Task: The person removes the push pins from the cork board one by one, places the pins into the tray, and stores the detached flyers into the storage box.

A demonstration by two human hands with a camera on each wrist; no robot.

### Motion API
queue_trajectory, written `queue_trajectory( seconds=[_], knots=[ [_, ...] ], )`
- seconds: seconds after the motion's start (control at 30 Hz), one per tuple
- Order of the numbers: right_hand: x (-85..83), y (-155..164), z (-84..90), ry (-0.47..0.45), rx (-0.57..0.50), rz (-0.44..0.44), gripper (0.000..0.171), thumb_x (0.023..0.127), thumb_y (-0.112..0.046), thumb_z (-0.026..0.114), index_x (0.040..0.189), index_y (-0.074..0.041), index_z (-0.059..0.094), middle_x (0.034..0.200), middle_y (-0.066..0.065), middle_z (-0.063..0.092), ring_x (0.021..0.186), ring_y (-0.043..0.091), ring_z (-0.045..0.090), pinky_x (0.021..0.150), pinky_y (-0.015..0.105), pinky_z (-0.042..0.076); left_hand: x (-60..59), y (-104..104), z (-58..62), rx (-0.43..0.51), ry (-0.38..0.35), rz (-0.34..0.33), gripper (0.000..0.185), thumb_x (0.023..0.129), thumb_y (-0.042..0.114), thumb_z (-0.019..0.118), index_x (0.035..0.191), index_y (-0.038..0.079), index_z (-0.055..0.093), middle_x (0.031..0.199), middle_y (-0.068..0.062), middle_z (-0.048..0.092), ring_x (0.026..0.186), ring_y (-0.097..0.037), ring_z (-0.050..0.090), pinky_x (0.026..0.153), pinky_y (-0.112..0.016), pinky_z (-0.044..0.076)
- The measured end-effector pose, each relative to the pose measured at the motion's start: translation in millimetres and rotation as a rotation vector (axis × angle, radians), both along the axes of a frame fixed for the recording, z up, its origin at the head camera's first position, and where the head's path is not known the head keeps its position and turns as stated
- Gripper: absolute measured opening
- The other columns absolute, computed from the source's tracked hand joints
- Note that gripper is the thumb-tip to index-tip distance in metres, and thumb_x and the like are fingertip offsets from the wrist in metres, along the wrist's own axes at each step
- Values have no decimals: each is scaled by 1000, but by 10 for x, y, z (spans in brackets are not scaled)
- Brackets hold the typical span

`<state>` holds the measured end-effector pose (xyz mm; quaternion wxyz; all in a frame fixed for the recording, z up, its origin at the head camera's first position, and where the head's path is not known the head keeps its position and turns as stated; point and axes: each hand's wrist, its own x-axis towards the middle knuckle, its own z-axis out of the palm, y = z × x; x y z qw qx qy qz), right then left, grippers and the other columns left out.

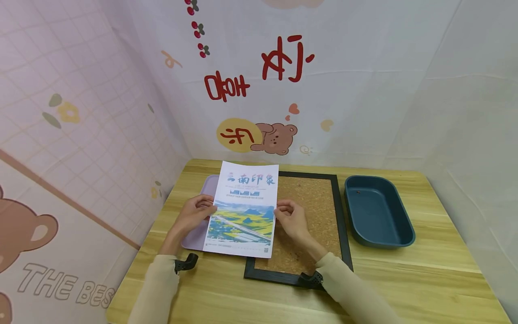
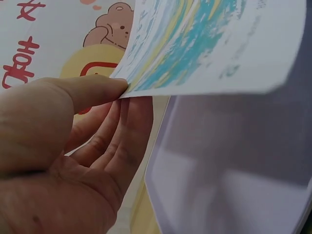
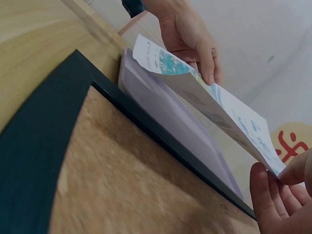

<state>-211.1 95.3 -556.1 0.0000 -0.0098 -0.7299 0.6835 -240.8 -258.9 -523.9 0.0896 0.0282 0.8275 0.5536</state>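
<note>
Paper this thin will behave as the printed sheet does now: light, floppy, quick to sag or crease, so it looks best taken at two opposite side edges, which is how it is held. The left hand pinches the sheet's left edge, thumb on top and fingers underneath, as the left wrist view shows plainly. The right hand pinches the right edge in the same way, its fingertips below the paper. Held so, the sheet hangs lifted above the lilac tray and the left rim of the black-framed cork board, touching neither in the right wrist view. A single-hand grip would likely let the far side droop. A dark blue tray lies apart on the right of the wooden worktop.
</note>
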Motion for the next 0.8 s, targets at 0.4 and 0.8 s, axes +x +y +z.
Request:
queue_trajectory(
  seconds=[0.4,0.8],
  knots=[
    [-2,-336,-128,-7,-10,1,27,103,3,74,129,6,71,111,23,77,85,15,76,70,31,68,32,-240,-81,-46,33,14,43,111,17,76,148,-3,65,132,-29,74,102,-22,80,79,-28,65],
    [-70,-577,-161,36,36,-4,28,102,5,73,130,8,72,108,26,78,82,19,77,68,34,69,-69,-403,-129,-110,36,31,41,110,18,77,145,-2,68,129,-28,76,97,-26,78,76,-29,64]
  ],
)
